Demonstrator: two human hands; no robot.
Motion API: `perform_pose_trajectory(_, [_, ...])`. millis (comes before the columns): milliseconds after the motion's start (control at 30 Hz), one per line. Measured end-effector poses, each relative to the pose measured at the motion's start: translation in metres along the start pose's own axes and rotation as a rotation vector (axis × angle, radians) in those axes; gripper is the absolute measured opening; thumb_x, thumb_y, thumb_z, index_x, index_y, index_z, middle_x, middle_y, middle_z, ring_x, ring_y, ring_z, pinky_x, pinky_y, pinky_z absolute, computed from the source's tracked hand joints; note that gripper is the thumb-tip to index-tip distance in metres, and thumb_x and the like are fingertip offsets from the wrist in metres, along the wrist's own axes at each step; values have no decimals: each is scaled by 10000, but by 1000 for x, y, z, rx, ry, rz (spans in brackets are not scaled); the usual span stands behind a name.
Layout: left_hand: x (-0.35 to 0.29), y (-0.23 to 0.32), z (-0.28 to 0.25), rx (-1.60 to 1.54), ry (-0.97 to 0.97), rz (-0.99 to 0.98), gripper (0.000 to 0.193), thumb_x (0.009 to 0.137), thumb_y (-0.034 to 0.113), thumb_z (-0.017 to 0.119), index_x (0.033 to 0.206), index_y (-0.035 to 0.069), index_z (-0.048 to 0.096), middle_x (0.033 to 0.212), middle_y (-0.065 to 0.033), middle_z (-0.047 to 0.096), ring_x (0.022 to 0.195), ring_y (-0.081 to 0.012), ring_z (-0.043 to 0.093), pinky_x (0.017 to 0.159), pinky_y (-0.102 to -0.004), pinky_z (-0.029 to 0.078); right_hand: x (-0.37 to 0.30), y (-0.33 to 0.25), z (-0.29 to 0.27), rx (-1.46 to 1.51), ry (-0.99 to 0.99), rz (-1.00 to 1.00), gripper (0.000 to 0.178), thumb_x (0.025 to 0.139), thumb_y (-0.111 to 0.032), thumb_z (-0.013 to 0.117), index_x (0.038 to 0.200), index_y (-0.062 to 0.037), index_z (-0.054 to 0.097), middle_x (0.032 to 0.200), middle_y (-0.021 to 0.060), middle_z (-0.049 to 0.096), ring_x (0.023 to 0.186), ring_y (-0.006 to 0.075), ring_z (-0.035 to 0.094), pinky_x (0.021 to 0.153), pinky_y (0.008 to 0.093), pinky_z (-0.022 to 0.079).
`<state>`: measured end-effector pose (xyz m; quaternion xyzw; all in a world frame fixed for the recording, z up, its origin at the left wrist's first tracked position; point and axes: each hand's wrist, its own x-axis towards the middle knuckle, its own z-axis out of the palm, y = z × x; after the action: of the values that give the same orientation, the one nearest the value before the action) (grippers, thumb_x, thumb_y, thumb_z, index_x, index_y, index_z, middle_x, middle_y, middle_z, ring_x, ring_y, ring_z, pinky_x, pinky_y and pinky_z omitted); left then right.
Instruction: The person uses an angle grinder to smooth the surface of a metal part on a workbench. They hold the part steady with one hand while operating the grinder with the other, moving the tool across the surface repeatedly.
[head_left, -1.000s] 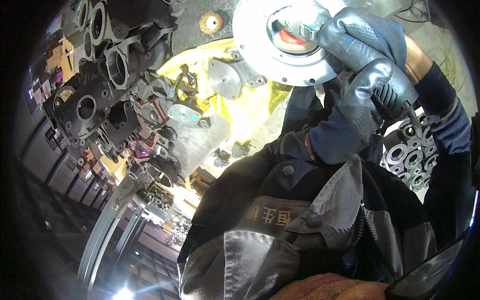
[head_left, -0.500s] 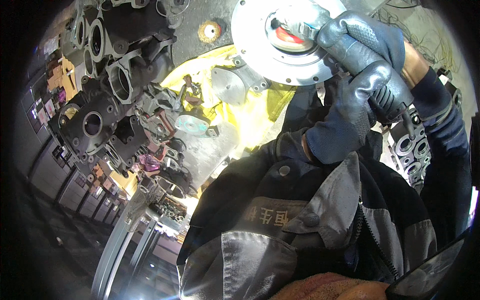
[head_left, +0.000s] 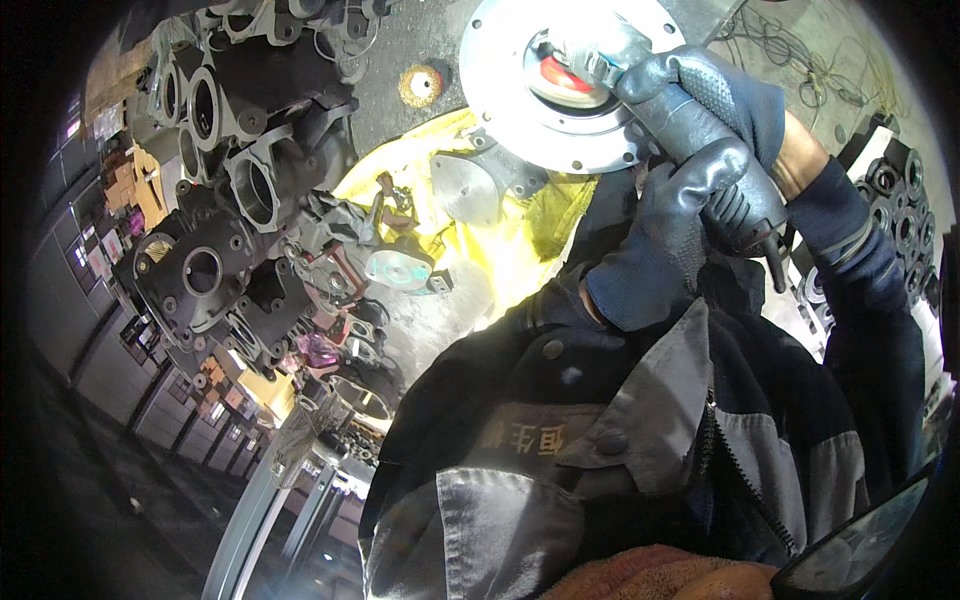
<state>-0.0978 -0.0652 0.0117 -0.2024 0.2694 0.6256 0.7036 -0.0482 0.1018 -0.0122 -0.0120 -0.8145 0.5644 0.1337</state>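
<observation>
Both gloved hands are wrapped around an angle grinder (head_left: 683,122) that slants across the upper right. My right hand (head_left: 728,100) closes over the front of its body, near the metal gear head. My left hand (head_left: 675,215) grips the rear of the body, beside the vents and the cord end. The grinder's red and pale disc (head_left: 568,82) sits inside the central recess of a round, shiny metal flange (head_left: 500,110) with bolt holes around its rim. Glare hides exactly where the disc touches.
Left of the flange lies a round wire brush (head_left: 420,86). A yellow cloth (head_left: 520,235) lies under a grey metal cover (head_left: 466,188). Dark cast housings (head_left: 190,270) crowd the left side. Ringed metal parts (head_left: 900,215) stand at right, below loose cables (head_left: 815,75).
The grinder's rear end and both hands have shifted slightly left, with the disc still in the flange's recess. The view has shifted a little, and more ringed parts show at right.
</observation>
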Motion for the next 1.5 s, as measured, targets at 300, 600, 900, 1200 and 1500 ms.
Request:
perform_pose_trajectory(300, [-23, 2, -14, 132, 141, -19, 307, 973, 300, 635, 1056, 5, 654, 896, -85, 691, 751, -202, 690, 697, -344, 605, -29, 10, 39, 521, 101, 282, 462, 899, -136, 791, 1324, -79, 617, 1155, 105, 691, 1024, 207, 717, 920, 328, 597])
perform_pose_trajectory(600, [-56, 24, -23, 731, 39, 76, 414, 972, 369, 668, 1098, -25, 659, 900, -80, 688, 759, -161, 695, 658, -293, 567, -16, -27, 70, 956, 425, 558, 365, 1015, -306, 629, 1209, 0, 674, 1085, 135, 709, 908, 202, 736, 824, 326, 629])
perform_pose_trajectory(900, [-42, 21, 16, 872, -141, 198, 331, 903, 219, 749, 1107, -9, 621, 893, -57, 668, 748, -117, 663, 634, -257, 528, -26, -56, 37, 1176, 638, 434, 383, 967, -275, 657, 1204, 26, 641, 1004, 129, 714, 842, 204, 725, 769, 323, 627])
perform_pose_trajectory(1200, [-10, -29, 22, 811, -48, 231, 537, 788, 114, 830, 1232, -14, 557, 982, -85, 658, 779, -168, 655, 662, -301, 551, -46, -61, 0, 489, 467, 522, 375, 903, -260, 680, 1150, 19, 642, 950, 90, 684, 809, 165, 692, 706, 302, 591])
perform_pose_trajectory(1500, [31, -63, 3, 337, -113, 420, 501, 775, 25, 809, 1219, -16, 581, 960, -93, 683, 781, -193, 690, 702, -306, 594, -12, -33, -27, 111, 21, 434, 440, 808, -211, 768, 1159, 32, 662, 991, 92, 719, 908, 175, 699, 824, 312, 560])
